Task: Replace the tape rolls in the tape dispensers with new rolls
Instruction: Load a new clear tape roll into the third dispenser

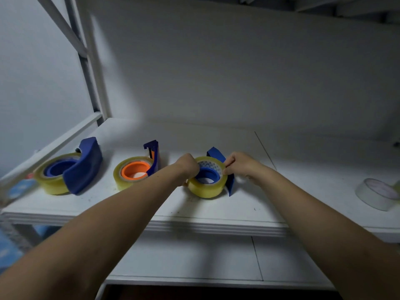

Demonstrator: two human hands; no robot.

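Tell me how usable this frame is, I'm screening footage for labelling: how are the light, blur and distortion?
Head view: dim, bluish light, brightest patch on the shelf near the left corner; wide-angle bending bows the shelf edge and stretches the forearms; left margin smeared; both hands and the tape roll they hold fairly sharp; white roll at right soft.

three blue tape dispensers sit in a row on the white shelf, each holding a yellowish clear roll: left dispenser [83, 167], middle dispenser [153, 155] with orange hub, right dispenser [217, 155]. a white roll [376, 193] lies flat far right.
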